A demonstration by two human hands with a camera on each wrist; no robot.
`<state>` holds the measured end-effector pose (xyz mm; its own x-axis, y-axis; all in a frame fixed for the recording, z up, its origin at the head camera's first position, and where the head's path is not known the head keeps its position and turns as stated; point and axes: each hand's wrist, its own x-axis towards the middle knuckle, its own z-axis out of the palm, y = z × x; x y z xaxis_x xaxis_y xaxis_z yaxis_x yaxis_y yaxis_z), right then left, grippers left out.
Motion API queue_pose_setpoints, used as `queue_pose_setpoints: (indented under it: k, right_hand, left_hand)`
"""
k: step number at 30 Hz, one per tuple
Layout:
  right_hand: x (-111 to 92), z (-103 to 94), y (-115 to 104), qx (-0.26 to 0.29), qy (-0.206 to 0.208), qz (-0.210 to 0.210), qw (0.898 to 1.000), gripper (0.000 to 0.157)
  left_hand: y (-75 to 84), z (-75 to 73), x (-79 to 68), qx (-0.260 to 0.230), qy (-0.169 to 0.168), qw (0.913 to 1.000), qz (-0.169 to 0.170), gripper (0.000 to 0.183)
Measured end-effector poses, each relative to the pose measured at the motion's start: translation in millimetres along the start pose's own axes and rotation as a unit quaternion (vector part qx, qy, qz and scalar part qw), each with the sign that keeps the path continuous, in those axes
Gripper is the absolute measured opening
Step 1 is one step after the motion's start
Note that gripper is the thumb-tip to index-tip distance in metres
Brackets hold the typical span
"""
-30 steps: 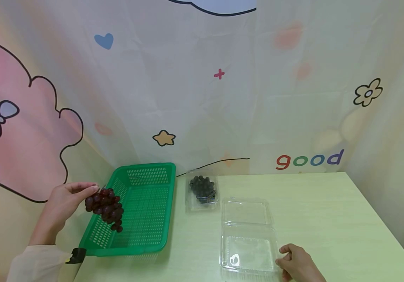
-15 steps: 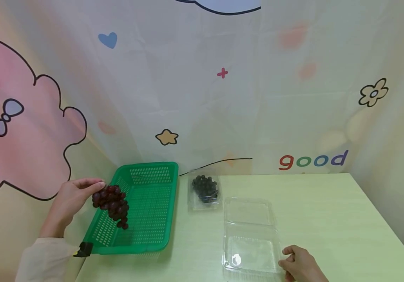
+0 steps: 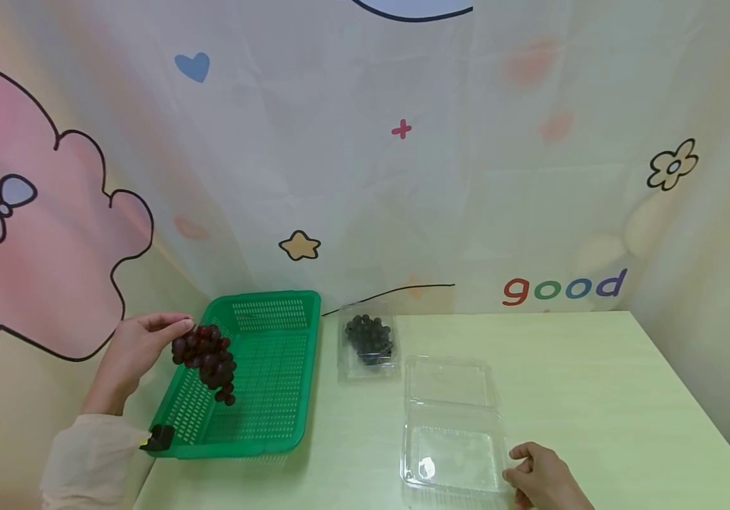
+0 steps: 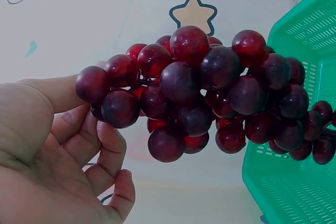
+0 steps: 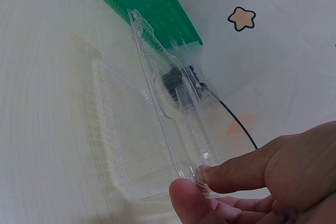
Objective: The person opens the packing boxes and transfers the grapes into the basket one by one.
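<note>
My left hand (image 3: 132,354) pinches the top end of a bunch of dark red grapes (image 3: 208,360), which hangs over the left part of a green basket (image 3: 307,375). In the left wrist view the grapes (image 4: 210,87) spread to the right of the fingers, and the thumb tip is hidden behind them. My right hand (image 3: 544,476) is at the right edge of a clear plastic clamshell box (image 3: 450,460) that lies open on the table. In the right wrist view, thumb and finger pinch the rim of that box (image 5: 157,103).
Behind the open box, a second clear box (image 3: 347,365) holds a bunch of dark grapes (image 3: 369,338). The pale table (image 3: 600,397) meets a printed curtain (image 3: 454,177) at the back. A black strap (image 3: 161,438) is by the left sleeve.
My left hand has moved right and slightly up with the bunch of grapes, farther over the basket. My right hand stays at the edge of the open box.
</note>
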<state>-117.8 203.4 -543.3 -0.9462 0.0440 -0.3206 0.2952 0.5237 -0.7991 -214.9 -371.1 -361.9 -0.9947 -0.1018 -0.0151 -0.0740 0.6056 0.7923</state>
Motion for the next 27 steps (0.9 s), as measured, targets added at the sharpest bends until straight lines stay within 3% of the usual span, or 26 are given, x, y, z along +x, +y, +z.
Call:
queue_pose_setpoints:
  k: [17, 27]
  right_hand:
    - [3, 3.5, -1, -0.001, -0.003, 0.007, 1.000, 0.028]
    - [3, 1.6, 1, -0.004, -0.006, 0.010, 1.000, 0.028]
  left_hand:
    - [-4.8, -6.0, 23.9, -0.006, 0.006, 0.9999, -0.008, 0.068]
    - [-10.6, 5.2, 44.7, -0.031, 0.026, 0.9992, 0.001, 0.064]
